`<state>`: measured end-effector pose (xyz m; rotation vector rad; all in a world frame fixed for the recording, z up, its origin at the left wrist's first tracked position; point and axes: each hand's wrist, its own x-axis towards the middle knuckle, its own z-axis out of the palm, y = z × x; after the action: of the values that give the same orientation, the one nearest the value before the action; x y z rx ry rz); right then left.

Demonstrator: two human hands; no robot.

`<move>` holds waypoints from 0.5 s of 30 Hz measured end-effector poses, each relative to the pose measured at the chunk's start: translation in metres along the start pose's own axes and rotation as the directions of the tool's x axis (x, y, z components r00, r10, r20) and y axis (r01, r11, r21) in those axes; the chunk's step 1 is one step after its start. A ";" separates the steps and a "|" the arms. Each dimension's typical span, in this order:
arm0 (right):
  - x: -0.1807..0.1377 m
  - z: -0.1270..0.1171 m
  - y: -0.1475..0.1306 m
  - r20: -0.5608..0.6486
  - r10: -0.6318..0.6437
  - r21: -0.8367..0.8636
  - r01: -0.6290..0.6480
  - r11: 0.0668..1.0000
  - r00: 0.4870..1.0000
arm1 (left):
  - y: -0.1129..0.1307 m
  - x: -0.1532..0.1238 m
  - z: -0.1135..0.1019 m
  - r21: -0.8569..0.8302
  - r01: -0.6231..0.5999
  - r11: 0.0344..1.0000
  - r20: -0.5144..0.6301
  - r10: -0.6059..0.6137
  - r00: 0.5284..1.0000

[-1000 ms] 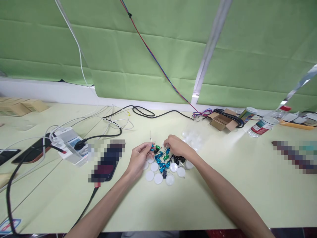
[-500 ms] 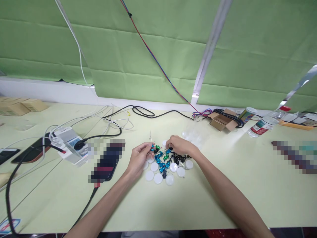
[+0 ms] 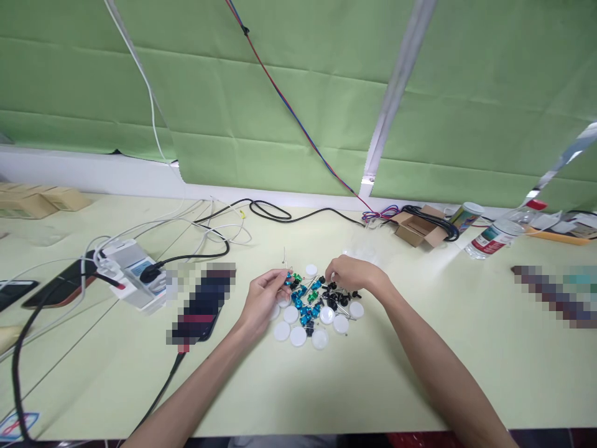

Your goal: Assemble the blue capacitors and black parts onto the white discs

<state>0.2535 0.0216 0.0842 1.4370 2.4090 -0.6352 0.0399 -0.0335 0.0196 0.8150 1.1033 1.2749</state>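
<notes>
A small blue part [image 3: 288, 279] with a thin metal pin standing up is pinched between the thumb and fingertips of my left hand [image 3: 265, 300]. My right hand [image 3: 355, 272] bends down over the right side of a heap, its fingers drawn together among small black parts [image 3: 332, 300]; whatever they grip is hidden. Blue pieces [image 3: 305, 311] with metal rods lie between my hands, along with a few green pieces [image 3: 313, 296]. Round white discs [image 3: 298, 336] rest flat around the front of the heap, and a further white disc [image 3: 311, 270] lies behind it.
A black phone [image 3: 205, 305] with a cable lies left of my left arm, near a white power strip [image 3: 135, 274]. Clear plastic bags [image 3: 366, 249] sit behind my right hand. Farther right are an open cardboard box [image 3: 420, 229] and a water bottle [image 3: 494, 238].
My right hand has shifted slightly right, from the middle of the heap to the black parts, uncovering the white disc behind. My left hand stays nearly still with the blue part.
</notes>
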 end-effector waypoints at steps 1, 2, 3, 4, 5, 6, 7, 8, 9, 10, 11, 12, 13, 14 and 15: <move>-0.003 -0.002 -0.002 0.009 0.017 -0.008 -0.017 1.000 1.000 | 0.000 0.000 0.000 -0.002 0.000 1.000 -0.001 0.000 1.000; -0.006 -0.004 -0.005 0.008 0.036 -0.017 -0.036 0.999 0.999 | 0.000 0.000 0.000 -0.003 0.002 1.000 0.000 -0.002 1.000; -0.008 -0.006 -0.008 -0.004 0.057 -0.034 -0.057 0.998 0.998 | 0.000 0.000 0.000 -0.003 0.004 1.000 0.000 -0.004 1.000; -0.011 -0.007 -0.010 -0.021 0.081 -0.056 -0.082 0.995 0.996 | 0.000 0.000 0.000 -0.003 0.004 1.000 0.000 -0.004 1.000; -0.012 -0.007 -0.013 -0.038 0.114 -0.082 -0.117 0.990 0.993 | 0.000 0.000 0.000 -0.002 0.005 1.000 -0.001 -0.005 1.000; -0.014 -0.007 -0.016 -0.053 0.152 -0.109 -0.157 0.982 0.987 | 0.000 0.000 0.000 0.000 0.007 1.000 -0.001 -0.007 1.000; -0.014 -0.006 -0.018 -0.063 0.184 -0.127 -0.190 0.973 0.981 | -0.001 0.000 0.000 0.002 0.009 1.000 0.000 -0.009 1.000; -0.014 -0.005 -0.021 -0.068 0.213 -0.140 -0.221 0.965 0.975 | -0.001 0.001 -0.001 0.004 0.010 1.000 0.000 -0.010 1.000; -0.013 -0.004 -0.023 -0.073 0.238 -0.150 -0.247 0.957 0.968 | -0.002 0.001 -0.001 0.006 0.011 1.000 0.001 -0.011 1.000; -0.012 -0.002 -0.024 -0.078 0.257 -0.156 -0.267 0.951 0.963 | -0.002 0.001 -0.001 0.007 0.013 1.000 0.004 -0.013 1.000; -0.010 -0.001 -0.026 -0.084 0.276 -0.162 -0.286 0.945 0.958 | -0.003 0.001 -0.002 0.007 0.014 1.000 0.008 -0.015 1.000; -0.009 0.001 -0.026 -0.090 0.291 -0.165 -0.302 0.939 0.953 | -0.003 0.001 -0.002 0.007 0.015 1.000 0.011 -0.015 1.000; -0.007 0.002 -0.027 -0.096 0.302 -0.167 -0.315 0.934 0.948 | -0.003 0.001 -0.002 0.007 0.015 1.000 0.014 -0.015 1.000; -0.006 0.003 -0.027 -0.099 0.311 -0.166 -0.324 0.931 0.945 | -0.003 0.001 -0.002 0.006 0.015 1.000 0.018 -0.015 1.000; -0.005 0.005 -0.026 -0.101 0.317 -0.164 -0.330 0.930 0.943 | -0.003 0.001 -0.002 0.006 0.014 1.000 0.022 -0.015 1.000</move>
<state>0.2324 0.0049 0.0883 1.7496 2.1406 -0.2844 0.0392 -0.0334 0.0164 0.8221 1.0943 1.2486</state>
